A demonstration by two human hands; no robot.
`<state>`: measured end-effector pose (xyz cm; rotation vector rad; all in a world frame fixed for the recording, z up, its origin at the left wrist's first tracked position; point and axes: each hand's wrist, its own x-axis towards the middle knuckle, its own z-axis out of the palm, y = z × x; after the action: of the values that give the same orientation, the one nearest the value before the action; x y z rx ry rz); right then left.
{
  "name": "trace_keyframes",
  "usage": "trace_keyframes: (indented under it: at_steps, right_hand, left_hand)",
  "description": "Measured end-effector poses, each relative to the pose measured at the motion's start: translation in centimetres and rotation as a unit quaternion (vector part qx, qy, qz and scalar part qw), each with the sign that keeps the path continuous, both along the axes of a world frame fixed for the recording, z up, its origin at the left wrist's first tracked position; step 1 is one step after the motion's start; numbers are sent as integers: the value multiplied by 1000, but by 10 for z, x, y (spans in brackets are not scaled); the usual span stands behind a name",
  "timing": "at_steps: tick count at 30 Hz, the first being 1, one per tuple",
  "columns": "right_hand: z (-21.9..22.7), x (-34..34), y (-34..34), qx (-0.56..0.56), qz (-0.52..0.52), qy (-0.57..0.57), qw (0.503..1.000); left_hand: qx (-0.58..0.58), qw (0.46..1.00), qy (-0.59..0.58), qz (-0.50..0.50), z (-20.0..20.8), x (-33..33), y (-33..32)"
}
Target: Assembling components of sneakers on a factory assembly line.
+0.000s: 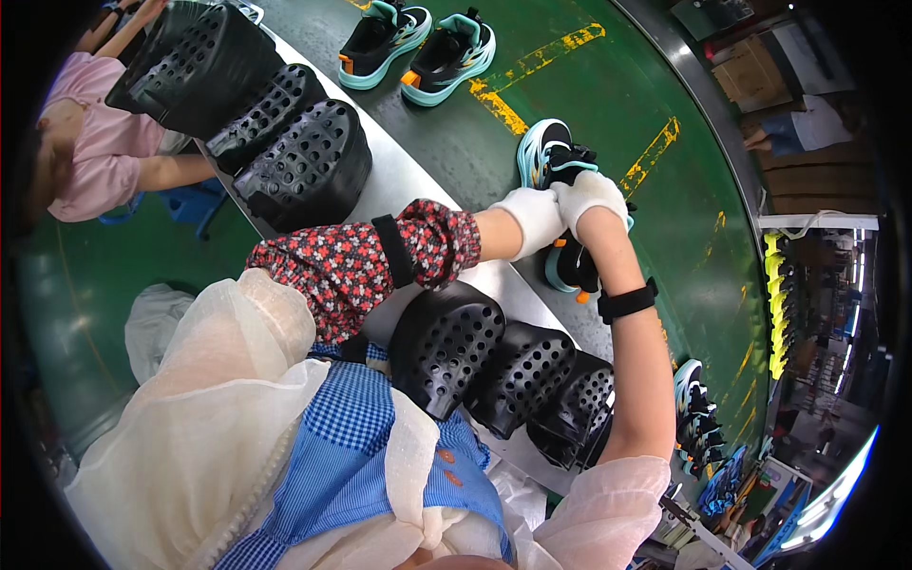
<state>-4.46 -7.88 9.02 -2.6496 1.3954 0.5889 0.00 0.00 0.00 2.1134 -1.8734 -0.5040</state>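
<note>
A black sneaker with a white and light-teal sole sits on the green surface. My left hand and my right hand, both in white gloves, meet at its near end, over the dark laces. Each glove has its fingers curled in, and the fingertips are partly hidden against the shoe. Just nearer lies a second matching sneaker with orange tabs, partly covered by my gloves and right wrist. A floral sleeve covers my left forearm; a black band circles my right one.
Perforated black moulded covers stand on a pale ledge, with several more right beside my apron. Another pair of sneakers rests farther along the green surface, more at right. A person in pink sits at left.
</note>
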Motion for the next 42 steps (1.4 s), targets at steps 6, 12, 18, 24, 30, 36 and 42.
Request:
trace_keyframes:
  at_steps: [6, 12, 18, 24, 30, 36, 42]
  right_hand:
    - [-9, 11, -27, 161, 18, -21, 987]
    - [-35, 17, -39, 91, 37, -67, 993]
    - [-16, 23, -30, 96, 56, -12, 994]
    - [-14, 10, -25, 69, 72, -65, 993]
    - [37, -27, 12, 68, 73, -183, 978]
    - [113, -145, 109, 18, 193, -315, 929]
    - [104, -217, 171, 23, 173, -327, 929]
  left_hand:
    - [123, 985, -62, -100, 32, 16, -11]
    - [80, 985, -51, -146, 24, 30, -21]
    - [119, 980, -56, -150, 20, 26, -26]
    - [69, 987, -71, -123, 15, 12, -24]
    - [74, 987, -59, -127, 18, 26, -21]
    - [154, 973, -139, -97, 63, 37, 0]
    - [116, 942, -304, -80, 66, 40, 23]
